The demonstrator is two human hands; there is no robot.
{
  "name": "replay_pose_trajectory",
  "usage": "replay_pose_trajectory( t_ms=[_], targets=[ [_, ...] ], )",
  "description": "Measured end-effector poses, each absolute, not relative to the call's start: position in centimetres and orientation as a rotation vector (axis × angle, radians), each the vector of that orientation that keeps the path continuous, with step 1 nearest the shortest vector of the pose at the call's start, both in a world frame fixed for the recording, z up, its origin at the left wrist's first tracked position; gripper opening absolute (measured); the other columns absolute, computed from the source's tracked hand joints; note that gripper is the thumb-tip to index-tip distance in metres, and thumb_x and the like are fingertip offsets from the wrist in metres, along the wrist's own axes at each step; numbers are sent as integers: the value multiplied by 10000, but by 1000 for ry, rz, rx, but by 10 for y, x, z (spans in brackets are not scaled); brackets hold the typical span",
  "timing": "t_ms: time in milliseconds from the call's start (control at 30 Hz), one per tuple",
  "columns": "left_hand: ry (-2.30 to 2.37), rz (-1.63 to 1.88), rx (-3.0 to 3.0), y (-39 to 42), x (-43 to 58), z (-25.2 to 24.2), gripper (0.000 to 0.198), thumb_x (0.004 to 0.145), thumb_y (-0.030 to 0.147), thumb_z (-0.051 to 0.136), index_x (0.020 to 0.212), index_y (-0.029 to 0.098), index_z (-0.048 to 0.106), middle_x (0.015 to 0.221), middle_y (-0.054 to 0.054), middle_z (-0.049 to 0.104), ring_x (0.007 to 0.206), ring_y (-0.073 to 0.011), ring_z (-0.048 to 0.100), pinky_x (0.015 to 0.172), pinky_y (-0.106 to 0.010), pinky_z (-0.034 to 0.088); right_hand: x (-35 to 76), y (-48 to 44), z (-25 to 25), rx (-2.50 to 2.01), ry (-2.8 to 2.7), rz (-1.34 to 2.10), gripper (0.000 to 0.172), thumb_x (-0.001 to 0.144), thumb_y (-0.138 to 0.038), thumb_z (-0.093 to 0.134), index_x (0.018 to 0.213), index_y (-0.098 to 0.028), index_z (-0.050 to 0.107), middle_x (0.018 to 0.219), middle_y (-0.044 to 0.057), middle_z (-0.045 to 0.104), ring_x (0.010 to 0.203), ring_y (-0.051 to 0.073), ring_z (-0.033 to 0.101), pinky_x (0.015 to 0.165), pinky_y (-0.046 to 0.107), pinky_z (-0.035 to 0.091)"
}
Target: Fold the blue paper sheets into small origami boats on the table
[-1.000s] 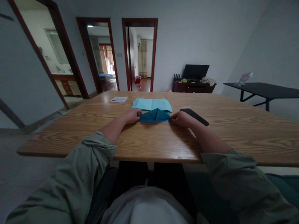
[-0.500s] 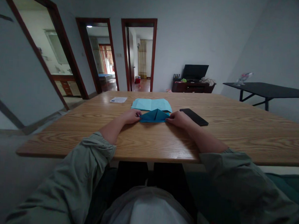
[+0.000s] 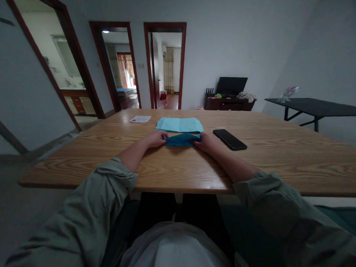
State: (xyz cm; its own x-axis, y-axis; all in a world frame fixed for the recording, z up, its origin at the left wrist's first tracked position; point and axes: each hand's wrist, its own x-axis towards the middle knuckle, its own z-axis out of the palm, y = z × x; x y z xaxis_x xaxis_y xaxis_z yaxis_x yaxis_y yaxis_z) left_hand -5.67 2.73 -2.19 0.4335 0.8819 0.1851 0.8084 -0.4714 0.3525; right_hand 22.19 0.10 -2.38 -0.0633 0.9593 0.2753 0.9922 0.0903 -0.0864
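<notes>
A folded piece of dark blue paper (image 3: 180,140) lies near the middle of the table, its top edge raised a little. My left hand (image 3: 155,139) pinches its left end between thumb and fingers. At the right end, my right hand (image 3: 208,143) has its fingers closed on the paper, with the thumb near its lower edge. Just beyond stands out a creased light blue sheet (image 3: 180,124), lying flat and apart from my fingers.
A black phone (image 3: 230,139) lies right of my right hand. A small white printed card (image 3: 140,119) rests at the far left of the wooden table (image 3: 271,161). Behind are a black side table (image 3: 315,107) and a cabinet with a screen (image 3: 231,86).
My right hand has shifted slightly left and inward over the dark blue paper. The paper's pointed peak has flattened into a lower fold. My left hand stays in place.
</notes>
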Motion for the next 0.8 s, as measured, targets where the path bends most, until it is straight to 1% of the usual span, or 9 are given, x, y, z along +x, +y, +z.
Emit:
replay_pose_trajectory(
  t_ms=[200,333,433,667,800],
  targets=[
    [1474,524,2487,25,-56,-20,247,748,336,590,926,188,676,849,-22,666,738,-149,581,624,-236,419,219,-1,-22,-1946,-2116,-174,631,757,-739,459,982,-176,635,963,174,679,872,298,632,695,352,449],
    [1601,490,2537,19,-49,-17,313,746,468,611,878,190,667,811,-37,664,726,-170,576,603,-247,397,217,-2,-22,-1953,-2128,-184,636,744,-740,484,992,-174,635,957,171,684,860,288,637,704,341,451],
    [1689,461,2607,15,-44,-15,378,775,555,559,828,193,656,790,-53,662,712,-184,570,596,-257,378,216,-2,-21,-1935,-2143,-181,643,751,-741,472,1007,-172,630,943,168,685,849,286,639,698,338,452],
    [1617,478,2674,14,-44,-15,387,816,550,504,826,198,664,788,-58,658,695,-191,560,603,-273,363,215,-2,-20,-1948,-2136,-180,644,752,-752,451,989,-181,631,919,164,685,823,297,637,669,350,447],
    [1588,500,2655,17,-46,-17,358,798,536,539,838,200,658,813,-48,661,716,-180,560,614,-260,365,216,-3,-20,-1924,-2152,-181,598,772,-712,470,997,-181,624,936,155,684,830,279,632,659,325,437]
  ],
)
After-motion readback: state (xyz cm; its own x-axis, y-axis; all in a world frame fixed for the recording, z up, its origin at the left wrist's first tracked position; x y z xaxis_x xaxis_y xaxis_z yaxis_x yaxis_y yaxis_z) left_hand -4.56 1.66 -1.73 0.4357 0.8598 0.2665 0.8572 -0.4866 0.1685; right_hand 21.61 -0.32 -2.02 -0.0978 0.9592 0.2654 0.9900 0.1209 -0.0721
